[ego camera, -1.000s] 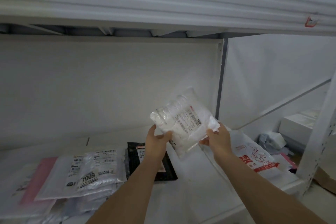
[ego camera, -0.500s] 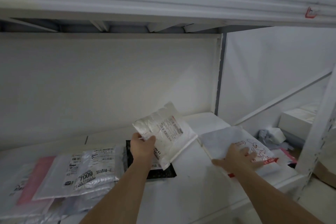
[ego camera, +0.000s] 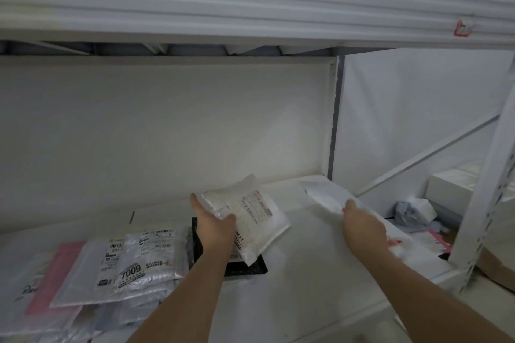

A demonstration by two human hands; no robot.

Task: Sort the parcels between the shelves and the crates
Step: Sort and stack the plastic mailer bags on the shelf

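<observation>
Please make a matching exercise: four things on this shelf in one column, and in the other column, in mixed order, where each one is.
1. clear labelled parcel
2. black parcel
3. pink parcel
4. white parcel

A. far left of the shelf, under other bags
B. under the right hand
C. held in the left hand
D. flat beneath the held parcel

Pairs: 1-C, 2-D, 3-A, 4-B

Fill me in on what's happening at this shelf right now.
A person is sorting parcels on a white shelf. The left hand grips a clear labelled pouch, holding it tilted just above a black parcel. The right hand rests on a large white mailer bag lying at the shelf's right end. A stack of silver and pink parcels lies further left.
</observation>
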